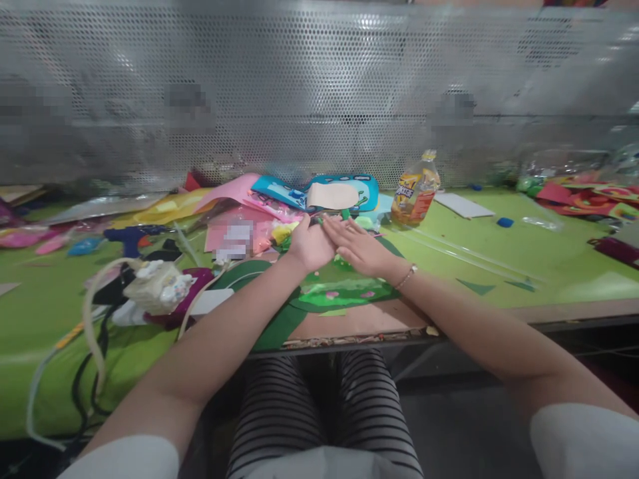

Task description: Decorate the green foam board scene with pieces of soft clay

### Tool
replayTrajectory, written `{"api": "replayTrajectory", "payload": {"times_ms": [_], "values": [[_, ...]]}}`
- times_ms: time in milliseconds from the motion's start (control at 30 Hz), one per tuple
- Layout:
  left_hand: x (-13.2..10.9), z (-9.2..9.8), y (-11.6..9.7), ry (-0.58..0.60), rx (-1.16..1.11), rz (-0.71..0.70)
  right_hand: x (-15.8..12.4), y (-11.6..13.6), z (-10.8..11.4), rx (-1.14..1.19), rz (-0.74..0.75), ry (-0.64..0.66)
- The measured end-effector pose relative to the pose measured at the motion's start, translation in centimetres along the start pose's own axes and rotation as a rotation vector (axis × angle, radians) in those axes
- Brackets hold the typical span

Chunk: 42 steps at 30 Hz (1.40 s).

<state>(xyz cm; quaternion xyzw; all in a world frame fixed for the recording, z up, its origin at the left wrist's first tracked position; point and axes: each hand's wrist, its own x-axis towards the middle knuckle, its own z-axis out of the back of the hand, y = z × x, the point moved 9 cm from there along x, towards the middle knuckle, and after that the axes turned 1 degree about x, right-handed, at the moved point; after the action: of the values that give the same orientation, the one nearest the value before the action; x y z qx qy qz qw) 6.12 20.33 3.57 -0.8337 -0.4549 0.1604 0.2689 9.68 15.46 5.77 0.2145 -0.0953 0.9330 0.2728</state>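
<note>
My left hand (312, 247) lies palm up over the middle of the table, its thumb held out to the side. Across its palm and fingers rests my right hand (363, 247), flat with the fingers stretched out. Whether something small sits between the two palms is hidden. A bit of green (345, 213) shows just past the fingertips. Below the hands is a dark green sheet with a lighter green piece (344, 293) bearing pink spots. Beyond them lie blue decorated cut-outs (372, 193) and a pale oval piece (332, 195).
A bottle of orange drink (415, 189) stands behind to the right. To the left are a power adapter (158, 287) with cables and a blue glue gun (130, 238). A white card (464, 205) lies farther right. A perforated metal panel (319, 86) closes off the back.
</note>
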Motion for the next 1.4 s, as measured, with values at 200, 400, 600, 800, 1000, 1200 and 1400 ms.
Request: {"api": "replayTrajectory", "payload": {"times_ms": [200, 400, 600, 800, 1000, 1200, 1400], "values": [[-0.1, 0.1, 0.2, -0.018, 0.012, 0.006, -0.1, 1.0, -0.6, -0.005, 0.084, 0.047], [-0.1, 0.2, 0.0, -0.028, 0.016, -0.002, 0.0, 1.1, -0.8, -0.043, 0.085, 0.036], [0.1, 0.7, -0.1, -0.070, 0.003, -0.040, 0.0, -0.1, -0.7, -0.051, 0.014, 0.018], [0.3, 1.5, -0.2, -0.114, -0.004, -0.066, 0.0, -0.2, -1.3, -0.048, 0.020, 0.027], [0.5, 1.9, -0.3, -0.143, -0.005, -0.077, 0.0, 0.1, -1.6, -0.046, 0.043, 0.038], [0.4, 2.0, 0.0, -0.159, -0.005, -0.069, 0.0, 0.4, -1.8, -0.035, 0.072, 0.057], [0.3, 1.7, 0.3, -0.154, -0.011, -0.041, 0.2, 0.5, -1.8, -0.019, 0.073, 0.067]]}}
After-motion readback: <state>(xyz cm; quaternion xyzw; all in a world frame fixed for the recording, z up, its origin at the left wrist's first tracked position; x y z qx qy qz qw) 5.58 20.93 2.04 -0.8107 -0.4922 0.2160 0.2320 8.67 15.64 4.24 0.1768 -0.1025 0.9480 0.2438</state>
